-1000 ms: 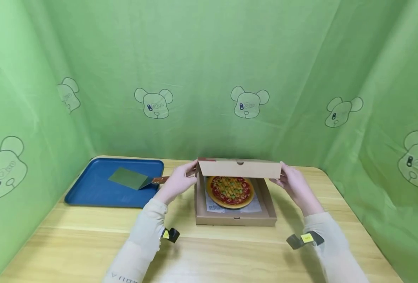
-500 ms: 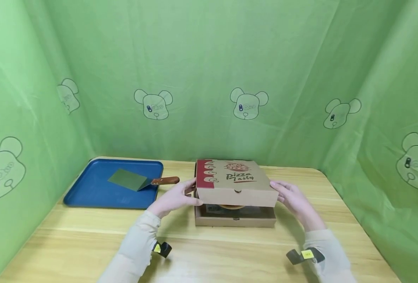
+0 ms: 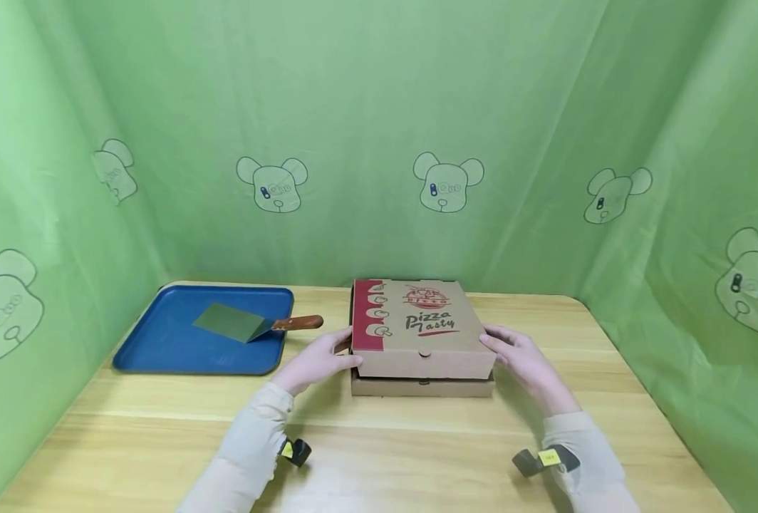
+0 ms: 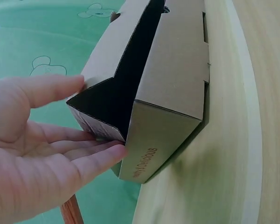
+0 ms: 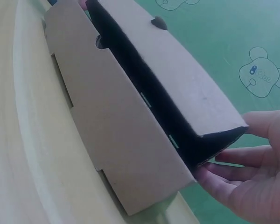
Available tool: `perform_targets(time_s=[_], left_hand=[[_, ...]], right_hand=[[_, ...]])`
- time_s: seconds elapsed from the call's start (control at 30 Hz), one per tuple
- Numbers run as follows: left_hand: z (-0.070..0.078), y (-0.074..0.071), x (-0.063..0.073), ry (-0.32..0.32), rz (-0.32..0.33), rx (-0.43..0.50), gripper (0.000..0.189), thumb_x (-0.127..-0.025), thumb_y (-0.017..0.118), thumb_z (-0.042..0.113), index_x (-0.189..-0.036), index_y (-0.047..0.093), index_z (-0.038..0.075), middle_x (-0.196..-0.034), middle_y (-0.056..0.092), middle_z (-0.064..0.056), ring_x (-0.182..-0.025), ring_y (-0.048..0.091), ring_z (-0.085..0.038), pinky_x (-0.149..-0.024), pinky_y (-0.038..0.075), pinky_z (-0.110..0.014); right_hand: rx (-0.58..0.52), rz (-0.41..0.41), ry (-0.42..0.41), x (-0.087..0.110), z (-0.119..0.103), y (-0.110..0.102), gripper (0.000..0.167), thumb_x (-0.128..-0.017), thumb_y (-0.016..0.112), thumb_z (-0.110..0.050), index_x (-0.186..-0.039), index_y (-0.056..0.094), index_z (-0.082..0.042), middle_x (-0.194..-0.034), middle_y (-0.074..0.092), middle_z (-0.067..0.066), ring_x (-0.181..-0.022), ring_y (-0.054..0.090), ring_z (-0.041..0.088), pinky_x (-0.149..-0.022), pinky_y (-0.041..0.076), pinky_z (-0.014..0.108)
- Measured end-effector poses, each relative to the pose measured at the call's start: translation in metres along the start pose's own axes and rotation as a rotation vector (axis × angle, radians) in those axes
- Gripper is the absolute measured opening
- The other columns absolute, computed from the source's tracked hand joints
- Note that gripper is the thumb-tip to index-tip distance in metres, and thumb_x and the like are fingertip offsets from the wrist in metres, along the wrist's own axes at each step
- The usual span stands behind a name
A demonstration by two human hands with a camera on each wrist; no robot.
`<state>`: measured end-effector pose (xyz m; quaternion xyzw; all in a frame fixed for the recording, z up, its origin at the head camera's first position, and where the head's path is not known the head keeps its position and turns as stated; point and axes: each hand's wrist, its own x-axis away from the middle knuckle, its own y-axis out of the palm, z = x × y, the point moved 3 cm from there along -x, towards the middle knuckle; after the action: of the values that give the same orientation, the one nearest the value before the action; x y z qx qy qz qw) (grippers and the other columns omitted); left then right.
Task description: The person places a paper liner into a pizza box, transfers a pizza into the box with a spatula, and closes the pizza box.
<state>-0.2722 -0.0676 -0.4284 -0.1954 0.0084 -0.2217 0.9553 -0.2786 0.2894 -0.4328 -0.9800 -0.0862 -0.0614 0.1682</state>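
Observation:
A cardboard pizza box sits on the table, its printed lid tilted low over the base with a dark gap at the front. My left hand holds the lid's front left corner. In the left wrist view its thumb lies at the front flap, with the other fingers along the side flap. At the opposite corner my right hand holds the lid, thumb on the edge and fingers at the side flap. The inside of the box is hidden under the lid.
A blue tray stands on the wooden table to the left of the box. Across it lies a spatula, its wooden handle reaching over the tray's right rim toward the box. Green curtains enclose the table.
The lid has swung down toward me in both hands, from raised with the pizza showing to nearly level. The pizza is now covered. The tray and spatula have stayed in place.

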Motion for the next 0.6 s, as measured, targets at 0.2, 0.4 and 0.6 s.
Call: perform_targets(time_s=[0.2, 0.4, 0.6], left_hand=[[0.000, -0.001, 0.001, -0.002, 0.031, -0.019, 0.063, -0.092, 0.065, 0.014, -0.147, 0.038, 0.001, -0.149, 0.045, -0.017, -0.137, 0.046, -0.033, -0.116, 0.036, -0.047], [0.003, -0.003, 0.002, -0.006, 0.093, -0.113, 0.050, -0.089, 0.068, 0.012, -0.135, 0.054, -0.001, -0.126, 0.066, -0.016, -0.114, 0.064, -0.028, -0.104, 0.049, -0.044], [0.004, -0.004, 0.002, -0.005, 0.101, -0.143, 0.041, -0.089, 0.069, 0.013, -0.128, 0.062, 0.002, -0.117, 0.070, -0.012, -0.110, 0.066, -0.027, -0.102, 0.050, -0.045]], right_hand=[[0.032, -0.004, -0.032, 0.003, -0.003, -0.003, 0.067, -0.099, 0.056, -0.033, -0.148, 0.031, 0.005, -0.152, 0.035, 0.027, -0.112, 0.056, -0.002, -0.096, 0.045, 0.008], [0.066, -0.041, -0.084, 0.009, -0.008, -0.007, 0.061, -0.100, 0.054, -0.029, -0.145, 0.036, 0.007, -0.149, 0.039, 0.029, -0.111, 0.056, -0.004, -0.094, 0.045, 0.008], [0.093, -0.058, -0.091, 0.013, -0.008, -0.011, 0.059, -0.100, 0.054, -0.029, -0.144, 0.038, 0.007, -0.148, 0.040, 0.029, -0.111, 0.056, -0.003, -0.093, 0.046, 0.008]])
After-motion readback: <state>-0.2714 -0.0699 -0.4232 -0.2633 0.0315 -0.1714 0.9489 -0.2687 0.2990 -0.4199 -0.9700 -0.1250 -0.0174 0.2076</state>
